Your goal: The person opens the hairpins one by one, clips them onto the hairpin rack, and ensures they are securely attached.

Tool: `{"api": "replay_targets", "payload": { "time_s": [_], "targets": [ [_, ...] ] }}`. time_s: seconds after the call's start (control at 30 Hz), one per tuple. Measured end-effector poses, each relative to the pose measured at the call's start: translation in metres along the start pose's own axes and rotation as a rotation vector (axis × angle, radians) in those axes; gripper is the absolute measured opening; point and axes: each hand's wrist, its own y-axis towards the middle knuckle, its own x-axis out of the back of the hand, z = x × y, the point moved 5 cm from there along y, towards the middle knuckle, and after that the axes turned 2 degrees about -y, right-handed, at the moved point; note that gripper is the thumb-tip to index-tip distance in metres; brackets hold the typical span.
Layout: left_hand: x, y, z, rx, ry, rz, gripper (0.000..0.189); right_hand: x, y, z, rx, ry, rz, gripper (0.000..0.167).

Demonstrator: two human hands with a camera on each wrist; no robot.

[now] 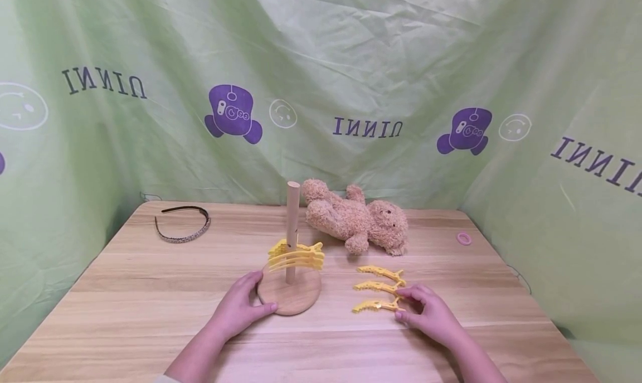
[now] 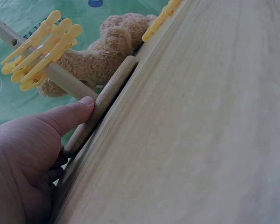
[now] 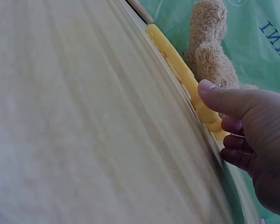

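A round wooden stand (image 1: 288, 300) with an upright post (image 1: 293, 213) stands on the table. Several yellow hair clips (image 1: 303, 257) are stacked around its post. My left hand (image 1: 244, 305) holds the stand's base at its left edge, the thumb (image 2: 79, 112) lying on top. To the right, three more yellow clips lie in a row: a far clip (image 1: 378, 271), a middle clip (image 1: 375, 286) and a near clip (image 1: 373, 306). Thumb and fingers of my right hand (image 1: 431, 313) pinch the tail end of the near clip (image 3: 177, 65), which still lies on the table.
A pink-brown teddy bear (image 1: 346, 218) lies on its side behind the stand. A dark, glittery headband (image 1: 184, 239) is at the back left, and a small pink ring (image 1: 463, 238) near the right edge. Green printed cloth (image 1: 321, 65) hangs around the table (image 1: 125, 294).
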Motion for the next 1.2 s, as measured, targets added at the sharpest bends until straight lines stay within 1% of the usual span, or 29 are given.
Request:
{"api": "replay_targets", "payload": {
  "time_s": [0.17, 0.37, 0.47, 0.77, 0.9, 0.97, 1.13, 1.2],
  "targets": [
    [0.001, -0.001, 0.0, -0.001, -0.002, -0.005, 0.088, -0.001, 0.001, -0.002, -0.017, -0.022, 0.019, 0.046],
    [0.0, -0.002, 0.0, 0.006, -0.006, -0.003, 0.089, -0.002, 0.001, -0.003, -0.011, -0.028, 0.052, 0.047],
    [0.0, -0.002, 0.001, -0.001, -0.001, -0.008, 0.089, -0.002, 0.001, -0.004, -0.002, -0.024, 0.065, 0.045],
    [0.0, -0.002, 0.0, -0.012, -0.008, -0.012, 0.089, 0.0, 0.001, -0.005, 0.014, -0.015, 0.07, 0.045],
    [0.001, -0.003, -0.001, -0.018, -0.005, -0.014, 0.089, 0.002, 0.0, -0.003, 0.018, 0.047, 0.099, 0.045],
    [0.001, -0.003, -0.001, -0.015, -0.008, -0.009, 0.089, 0.003, 0.0, -0.002, 0.003, 0.098, 0.12, 0.044],
    [0.001, -0.003, -0.001, -0.013, -0.011, -0.003, 0.09, 0.006, 0.003, 0.005, -0.078, 0.234, 0.159, 0.046],
    [0.001, -0.003, -0.001, -0.014, -0.01, -0.003, 0.089, 0.008, 0.006, 0.01, -0.093, 0.294, 0.165, 0.048]
  ]
}}
